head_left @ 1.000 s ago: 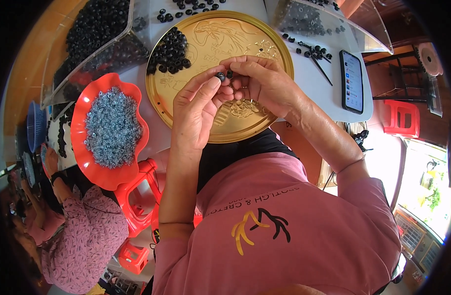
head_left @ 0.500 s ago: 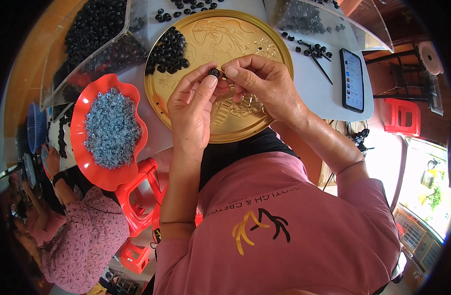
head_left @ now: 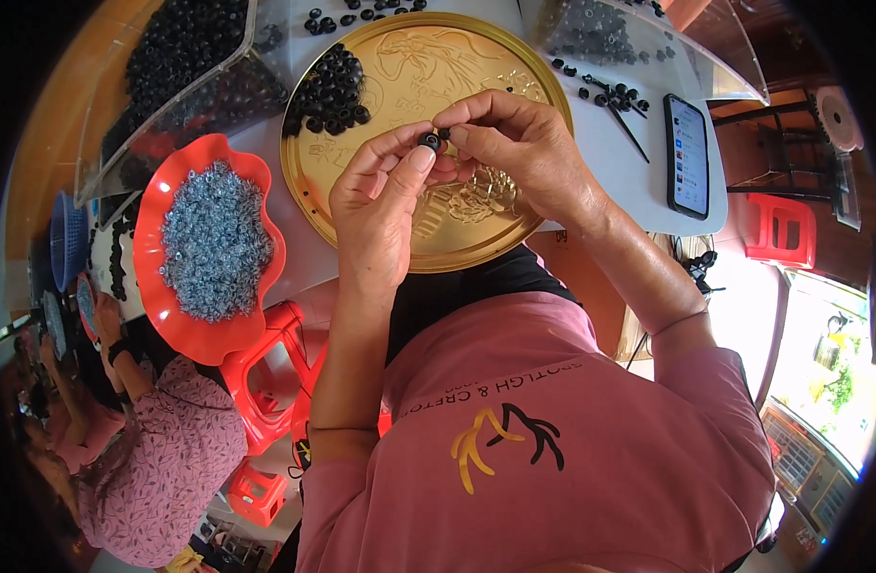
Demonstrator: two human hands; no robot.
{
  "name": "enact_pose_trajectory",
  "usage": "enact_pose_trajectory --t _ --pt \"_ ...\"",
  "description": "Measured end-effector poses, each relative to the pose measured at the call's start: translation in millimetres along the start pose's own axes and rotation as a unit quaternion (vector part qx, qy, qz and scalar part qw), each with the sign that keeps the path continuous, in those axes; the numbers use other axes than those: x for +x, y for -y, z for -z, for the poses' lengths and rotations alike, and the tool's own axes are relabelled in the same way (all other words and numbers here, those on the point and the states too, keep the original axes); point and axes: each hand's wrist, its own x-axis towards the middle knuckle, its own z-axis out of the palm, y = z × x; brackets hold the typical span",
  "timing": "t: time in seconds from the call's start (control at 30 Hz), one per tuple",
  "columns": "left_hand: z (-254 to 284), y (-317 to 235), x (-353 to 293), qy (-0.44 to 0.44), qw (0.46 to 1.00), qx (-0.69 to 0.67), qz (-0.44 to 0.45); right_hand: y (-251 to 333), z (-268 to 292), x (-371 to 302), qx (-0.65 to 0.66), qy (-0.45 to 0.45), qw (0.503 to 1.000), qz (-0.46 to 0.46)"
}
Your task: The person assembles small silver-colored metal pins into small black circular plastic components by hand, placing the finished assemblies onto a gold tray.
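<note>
Over a round gold tray [head_left: 400, 110], my hands meet fingertip to fingertip. Thumb and fingers of my left hand [head_left: 383, 205] pinch a small round black part [head_left: 429, 140] with a hole in its middle. A smaller dark piece [head_left: 444, 134] sits against it, at the fingertips of my right hand [head_left: 529, 158], whose thumb and index finger are closed; its exact shape is partly hidden. At the tray's left edge lies a pile of black round parts [head_left: 328, 93]. Small clear pieces [head_left: 495, 191] lie on the tray's right side, partly covered by my right hand.
Left of the tray stands a red scalloped bowl [head_left: 144, 277] of small clear bluish parts. Clear bins [head_left: 185, 105] of black parts stand at the back left and right. A phone [head_left: 685, 158] and a thin black tool [head_left: 629, 132] lie to the right. A co-worker [head_left: 161, 458] sits at left.
Both hands have shifted slightly right and up, still together. The smaller dark piece now shows more clearly beside the black part.
</note>
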Motion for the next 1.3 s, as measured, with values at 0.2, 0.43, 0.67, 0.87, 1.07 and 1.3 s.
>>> enact_pose_trajectory --t 0.2,0.43,0.67,0.87,1.07,1.3 --pt "-0.1 -2.2 -0.3 0.006 1.000 0.000 0.003 2.8 0.8 -0.4 0.048 0.021 0.998 -0.034" --pt "5.6 -6.5 -2.0 -0.017 0.998 0.059 0.002 13.5 8.7 1.5 -0.170 0.004 0.983 0.073" --pt "2.8 -8.4 -4.0 -0.007 0.994 0.113 0.004 24.5 4.4 4.1 -0.311 0.023 0.936 0.164" --pt "2.9 -8.1 -3.8 -0.003 0.993 0.121 0.007 23.5 4.0 3.7 -0.316 0.022 0.934 0.166" --pt "2.2 -7.9 -3.9 0.001 0.992 0.125 0.013 26.8 2.6 3.6 -0.338 0.026 0.927 0.160" --pt "3.7 -4.6 -3.9 0.014 0.984 0.179 -0.003 28.5 0.4 4.9 -0.397 0.031 0.896 0.196"
